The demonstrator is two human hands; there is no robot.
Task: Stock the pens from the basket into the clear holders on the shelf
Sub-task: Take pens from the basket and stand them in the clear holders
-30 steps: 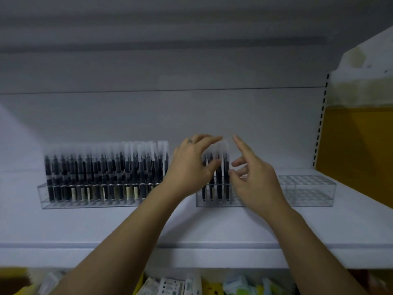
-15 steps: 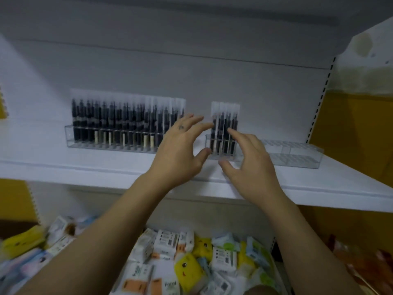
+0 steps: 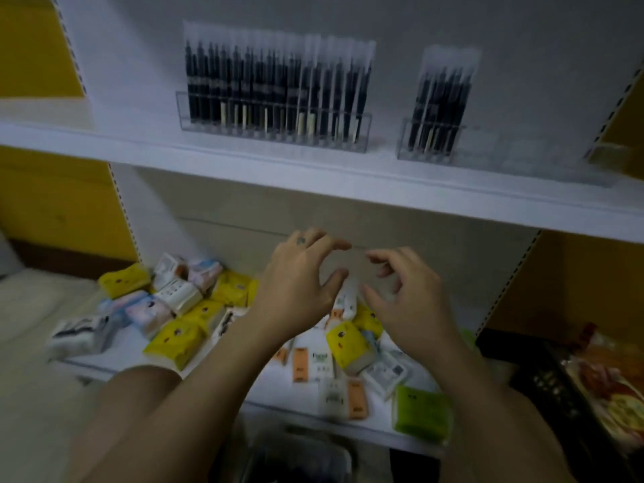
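The pens (image 3: 275, 88) stand upright in thin clear sleeves. A packed row fills the full holder (image 3: 271, 137) at upper centre, and a few more sit at the near end of the part-filled holder (image 3: 505, 151) at upper right. Both holders are on the white shelf (image 3: 313, 176).

I'd judge the pens light, stiff and narrow, and the sleeves slick, so a loose bunch could fan out and slip. A firm pinch around mid-barrel, with only a few at a time, looks safest.

Below the shelf, at mid-frame, the left hand (image 3: 299, 284) and right hand (image 3: 407, 301) hover empty with fingers loosely bent, over scattered tissue packs (image 3: 174, 336). A blurred dark shape (image 3: 296, 458) at bottom centre may be the basket; I cannot tell.
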